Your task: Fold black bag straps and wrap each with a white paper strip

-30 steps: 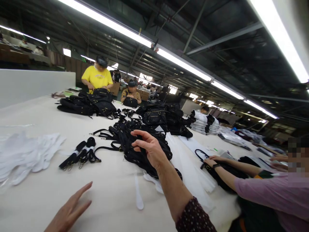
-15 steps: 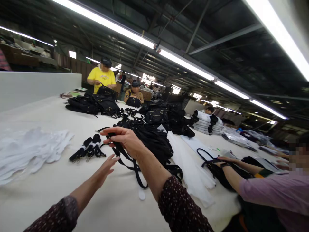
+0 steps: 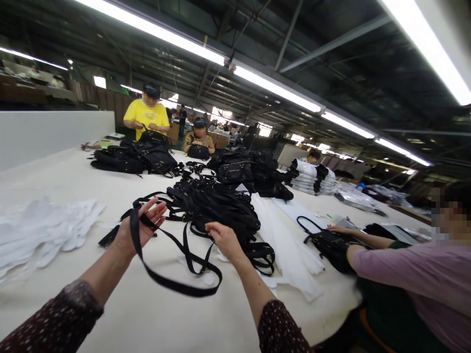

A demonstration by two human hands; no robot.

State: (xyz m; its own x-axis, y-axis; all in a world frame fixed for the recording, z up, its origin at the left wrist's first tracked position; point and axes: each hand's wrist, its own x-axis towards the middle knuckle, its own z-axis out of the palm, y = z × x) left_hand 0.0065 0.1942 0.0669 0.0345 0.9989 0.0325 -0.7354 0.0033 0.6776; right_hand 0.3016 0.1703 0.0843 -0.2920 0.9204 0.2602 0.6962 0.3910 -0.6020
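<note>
A long black strap (image 3: 184,290) hangs in a loose loop over the white table between my two hands. It passes over my left hand (image 3: 142,228), which is turned palm up with the strap caught at the thumb and fingers. My right hand (image 3: 226,240) has its thumb and fingertips together at another stretch of strap, by the near edge of a large heap of black straps (image 3: 217,206). Behind my left hand, a small group of bundled straps (image 3: 109,236) is mostly hidden.
White sheets (image 3: 47,228) lie at left, and long white strips (image 3: 283,250) run right of the heap. Black bags (image 3: 239,171) are piled behind. A co-worker in a pink top (image 3: 397,267) handles a black bag (image 3: 331,247) at right; two others work across the table (image 3: 66,181).
My left hand has risen and now carries the strap that my right hand held up before. My right hand has moved right and down, and the strap's loop has spread wide.
</note>
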